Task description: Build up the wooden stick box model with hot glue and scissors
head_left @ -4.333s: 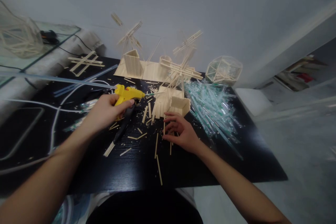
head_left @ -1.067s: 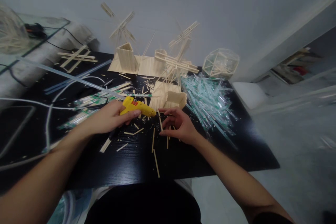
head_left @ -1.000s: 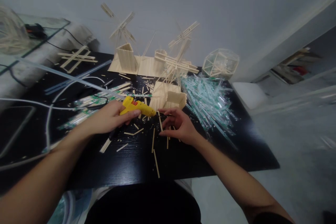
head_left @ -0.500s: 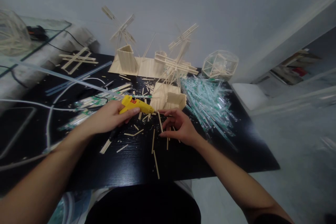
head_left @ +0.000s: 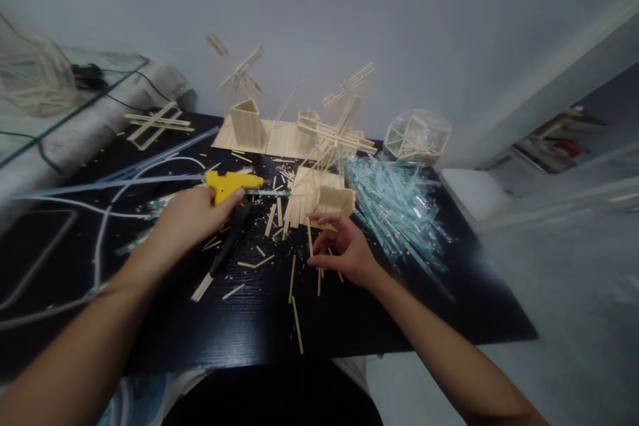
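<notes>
Across the black wood-grained tabletop, the left hand has its fingers wrapped around a yellow plastic glue gun at left, hiding most of the handle. Near the middle, the right hand grips a thin pale wooden stick between thumb and fingertips, partly covering an open pale wooden box. The far-left pale-framed model is blurred and cut off.

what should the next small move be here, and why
Probably bring the thin stick to the wooden box: the right hand holds it close by, and the glue gun in the left hand, beside the stick moments ago, has drawn back.
</notes>
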Motion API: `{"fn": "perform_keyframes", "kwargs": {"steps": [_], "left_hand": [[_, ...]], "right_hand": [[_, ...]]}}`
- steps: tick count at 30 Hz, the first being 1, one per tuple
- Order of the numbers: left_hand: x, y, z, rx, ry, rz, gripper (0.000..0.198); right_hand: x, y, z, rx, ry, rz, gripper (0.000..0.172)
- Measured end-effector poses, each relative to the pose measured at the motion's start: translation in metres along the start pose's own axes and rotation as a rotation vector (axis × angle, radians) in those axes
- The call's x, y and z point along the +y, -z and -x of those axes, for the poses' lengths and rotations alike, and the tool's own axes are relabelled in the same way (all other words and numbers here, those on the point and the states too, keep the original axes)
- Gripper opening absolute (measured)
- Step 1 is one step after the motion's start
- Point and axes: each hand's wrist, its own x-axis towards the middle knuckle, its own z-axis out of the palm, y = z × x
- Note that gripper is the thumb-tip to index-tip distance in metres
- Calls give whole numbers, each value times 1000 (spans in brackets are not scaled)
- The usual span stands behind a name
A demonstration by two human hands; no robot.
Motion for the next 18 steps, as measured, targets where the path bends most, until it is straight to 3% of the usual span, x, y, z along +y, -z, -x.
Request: {"fn": "perform_keyframes", "kwargs": {"steps": [5, 10, 15, 18], "left_hand": [[-5, -4, -3, -113, 71, -96, 72], [-6, -6, -2, -79, 36, -158, 73], [-8, -9, 0, -122, 3, -215, 81], [-10, -11, 1, -73, -4, -200, 80]], "right_hand": [[0, -1, 0, 0, 2, 27, 62], [0, -2, 0, -1, -5, 39, 63], [1, -2, 0, -2, -10, 57, 61], [1, -2, -1, 6, -9, 66, 62]]}}
